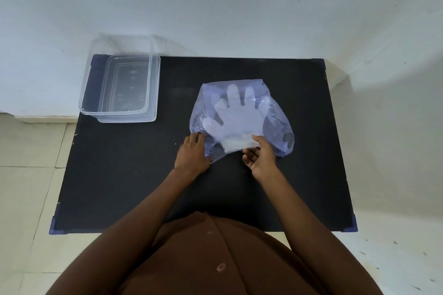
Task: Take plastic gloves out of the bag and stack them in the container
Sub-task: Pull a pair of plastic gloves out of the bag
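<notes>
A see-through bluish plastic bag (273, 124) lies on the black table (134, 175), right of centre. Inside it a stack of whitish plastic gloves (236, 118) shows through, fingers pointing away from me, cuffs poking out of the bag's near opening. My left hand (193, 151) presses down on the bag's near left edge. My right hand (260, 155) pinches the glove cuffs at the opening. An empty clear plastic container (153, 84) stands at the table's far left corner.
The container seems to rest on a clear lid or second tray (129, 119). A white wall runs behind the table and a tiled floor (26, 175) lies to the left. My brown garment fills the bottom of the view.
</notes>
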